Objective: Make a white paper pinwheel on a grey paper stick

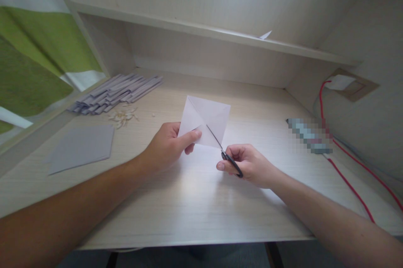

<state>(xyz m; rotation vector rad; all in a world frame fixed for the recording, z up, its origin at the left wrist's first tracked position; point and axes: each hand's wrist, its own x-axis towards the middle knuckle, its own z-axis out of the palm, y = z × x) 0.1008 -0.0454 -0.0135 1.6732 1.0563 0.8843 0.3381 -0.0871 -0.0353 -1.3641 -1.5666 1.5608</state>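
A square sheet of white paper [214, 114] with diagonal creases is held up over the desk. My left hand [173, 140] pinches it at its left edge, thumb on the near face. A slit runs in from that edge beside the thumb. My right hand [245, 165] grips a pair of scissors [231, 163] with black handles. Their blades lie along the diagonal at the lower right corner, with the tip near the paper's centre. How far the blades are parted cannot be made out.
Folded paper strips [116, 93] are piled at the back left, beside small pale scraps [122, 116]. Flat paper sheets [85, 146] lie at the left. A blurred-out phone-like object [308, 135] and a red cable [352, 190] are at the right. A shelf [201, 32] spans the back.
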